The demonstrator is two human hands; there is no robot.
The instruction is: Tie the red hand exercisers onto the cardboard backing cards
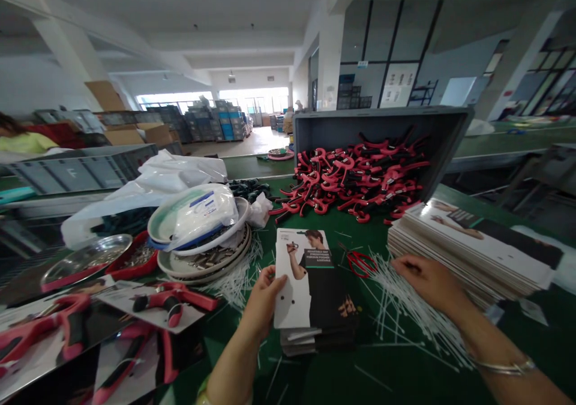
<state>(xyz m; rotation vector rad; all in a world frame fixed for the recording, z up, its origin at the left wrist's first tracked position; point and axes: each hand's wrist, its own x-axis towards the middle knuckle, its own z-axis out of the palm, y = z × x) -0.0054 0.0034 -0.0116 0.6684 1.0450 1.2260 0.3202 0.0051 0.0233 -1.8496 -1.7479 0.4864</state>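
In the head view, a printed backing card [294, 297] lies on top of a short stack of cards in front of me. My left hand [266, 294] grips its left edge, with the thumb on the face and the other fingers curled. To the right, my right hand [425, 279] reaches over a loose pile of white cable ties [396, 300]. Its fingers are pinched together at the ties' upper ends, and the fingertips are partly hidden. Between the card and the pile lie red-handled cutters [360, 263].
A tipped grey crate [382, 114] spills red-and-black hand grippers [346, 180] at the back. A tall card stack [450, 255] stands right. Dishes of metal parts [202, 267] and carded hand grippers [166, 300] occupy the left. A person in yellow [27, 143] is at far left.
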